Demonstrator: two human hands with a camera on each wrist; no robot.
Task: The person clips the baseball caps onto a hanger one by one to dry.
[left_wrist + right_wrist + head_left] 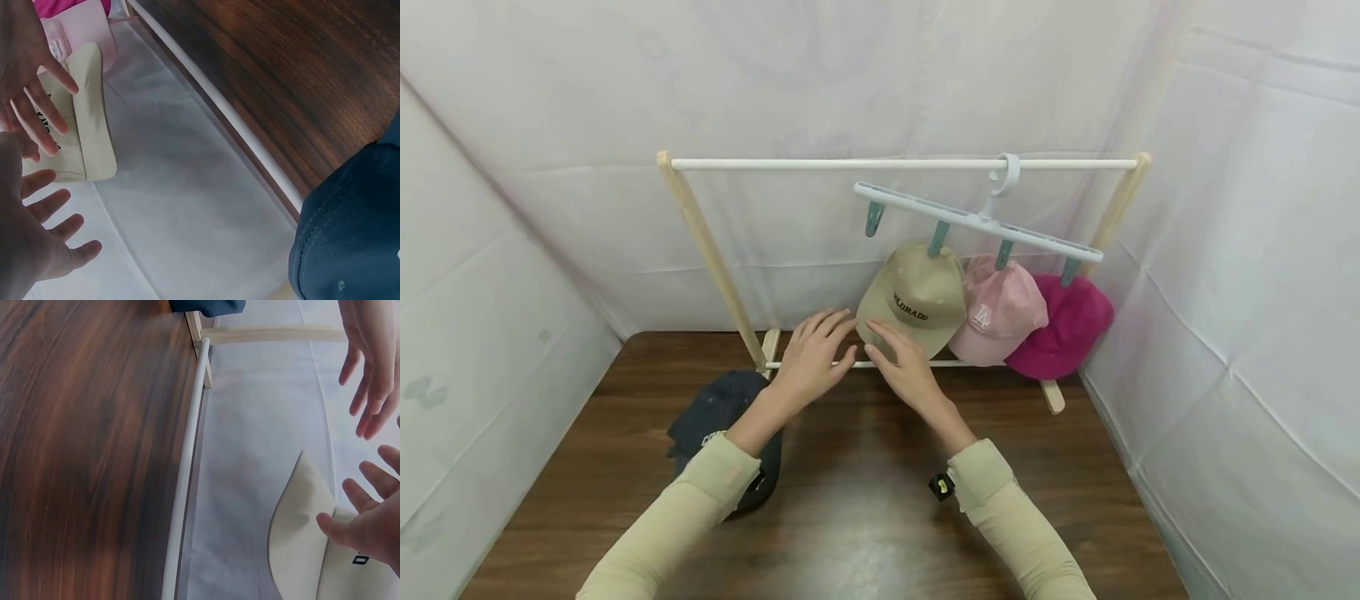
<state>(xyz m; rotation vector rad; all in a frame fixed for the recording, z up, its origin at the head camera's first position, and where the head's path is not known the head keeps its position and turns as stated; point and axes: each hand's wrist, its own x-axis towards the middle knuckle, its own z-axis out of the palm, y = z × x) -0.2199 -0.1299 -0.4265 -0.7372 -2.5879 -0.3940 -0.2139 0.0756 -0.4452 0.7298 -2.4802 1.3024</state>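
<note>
My left hand [814,353] hovers just left of a beige cap [917,292], its fingers spread and nothing in them. In front of that cap's brim is my right hand [906,364], also with relaxed fingers and holding nothing; whether it touches the brim I cannot tell. The beige cap hangs from a green clip [938,238] on a white hanger [977,221]. Beside it a light pink cap [1000,308] and a magenta cap [1063,325] hang from clips too. A dark navy cap [718,412] lies on the table, partly hidden under my left forearm.
The hanger hooks over the white top bar [820,165] of a rack with wooden legs [711,250], tilting down to the right. At its left end a green clip [874,218] holds nothing. White fabric walls [1247,250] surround the dark wooden table [850,500].
</note>
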